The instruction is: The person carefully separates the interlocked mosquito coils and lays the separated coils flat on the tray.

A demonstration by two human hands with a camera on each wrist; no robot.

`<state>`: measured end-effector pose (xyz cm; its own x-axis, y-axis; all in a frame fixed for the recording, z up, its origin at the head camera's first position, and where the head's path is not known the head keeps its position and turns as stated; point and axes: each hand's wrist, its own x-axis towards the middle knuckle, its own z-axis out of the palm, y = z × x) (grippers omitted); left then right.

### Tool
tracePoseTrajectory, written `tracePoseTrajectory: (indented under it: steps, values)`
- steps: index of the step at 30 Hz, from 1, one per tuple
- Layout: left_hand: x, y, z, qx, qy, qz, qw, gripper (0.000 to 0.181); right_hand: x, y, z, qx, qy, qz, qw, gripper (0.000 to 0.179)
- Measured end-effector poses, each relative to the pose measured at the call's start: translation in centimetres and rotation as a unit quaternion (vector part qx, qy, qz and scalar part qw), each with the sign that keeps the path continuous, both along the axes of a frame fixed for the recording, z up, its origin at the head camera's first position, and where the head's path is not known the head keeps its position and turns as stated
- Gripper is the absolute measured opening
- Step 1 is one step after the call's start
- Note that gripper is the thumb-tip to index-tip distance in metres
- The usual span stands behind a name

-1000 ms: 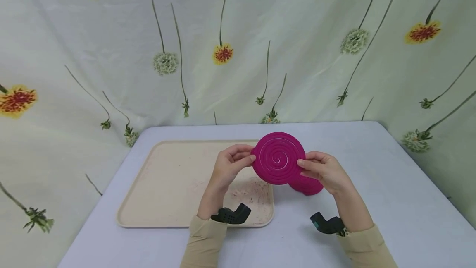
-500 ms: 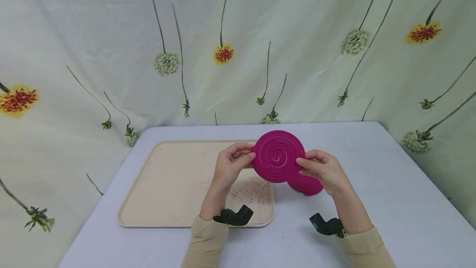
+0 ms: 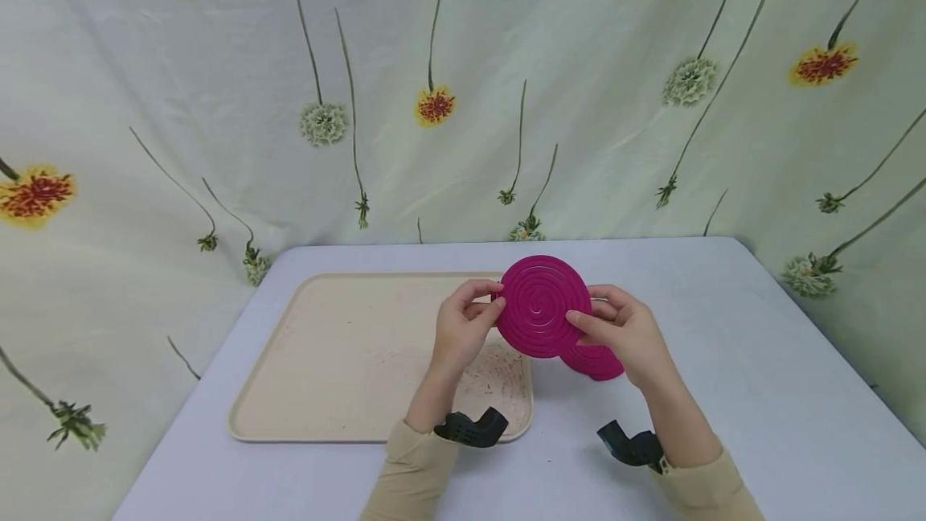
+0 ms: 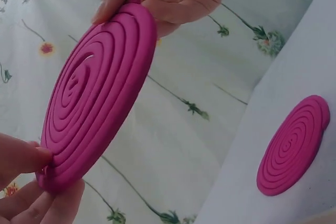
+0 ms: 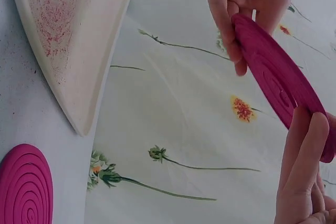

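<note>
Raised above the table is a magenta spiral disc point(image 3: 544, 305), its wound coil facing the head camera. My left hand point(image 3: 463, 328) pinches its left edge between thumb and fingers. On the opposite edge, my right hand point(image 3: 628, 332) has its thumb laid over the front and its fingers behind. Thin light gaps show between some coils near the centre in the left wrist view. A second magenta spiral disc point(image 4: 294, 145) lies flat on the white table, partly hidden in the head view by the raised one.
A cream tray point(image 3: 340, 360) lies on the left half of the table point(image 3: 731, 328), with reddish crumbs point(image 5: 55, 19) on its right part. Behind the table hangs a flower-print cloth point(image 3: 593, 183). Each wrist wears a black camera mount.
My left hand has shifted right, and the raised disc's left edge with it. The right thumb reaches further over the disc's front. The disc on the table has stayed put.
</note>
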<state>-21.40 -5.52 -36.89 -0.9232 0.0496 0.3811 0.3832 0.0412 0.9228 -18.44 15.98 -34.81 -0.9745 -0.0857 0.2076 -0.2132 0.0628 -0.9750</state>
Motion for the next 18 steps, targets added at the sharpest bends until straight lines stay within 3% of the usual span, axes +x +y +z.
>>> tracePoseTrajectory:
  steps: [2, 4, 8, 11, 14, 18]
  values:
    - [0.1, 0.3, 0.0, -0.027, 0.0, -0.003, 0.9996, 0.025, 0.3, -0.4, 0.1, 0.007, 0.005, -0.01, 0.9999, 0.039]
    - [0.9, 0.6, 0.7, -0.055, -0.002, -0.022, 0.9982, 0.031, 0.5, -0.8, 0.1, 0.014, 0.014, -0.023, 0.9995, 0.041]
    - [1.9, 1.2, 1.9, -0.077, -0.021, -0.099, 0.9919, 0.047, 0.9, -1.6, -0.2, 0.047, 0.041, -0.049, 0.9969, 0.043]
    - [1.5, 1.7, 1.1, -0.043, -0.054, -0.141, 0.9876, 0.053, 1.1, -2.0, -0.3, 0.072, 0.066, -0.058, 0.9936, 0.043]
    - [0.9, 2.3, -0.1, 0.018, -0.075, -0.156, 0.9847, 0.054, 1.3, -2.2, -0.3, 0.057, 0.092, -0.042, 0.9932, 0.036]
    - [1.0, 2.9, -0.4, 0.075, -0.071, -0.175, 0.9791, 0.051, 1.2, -2.3, -0.5, 0.019, 0.119, -0.01, 0.9927, 0.033]
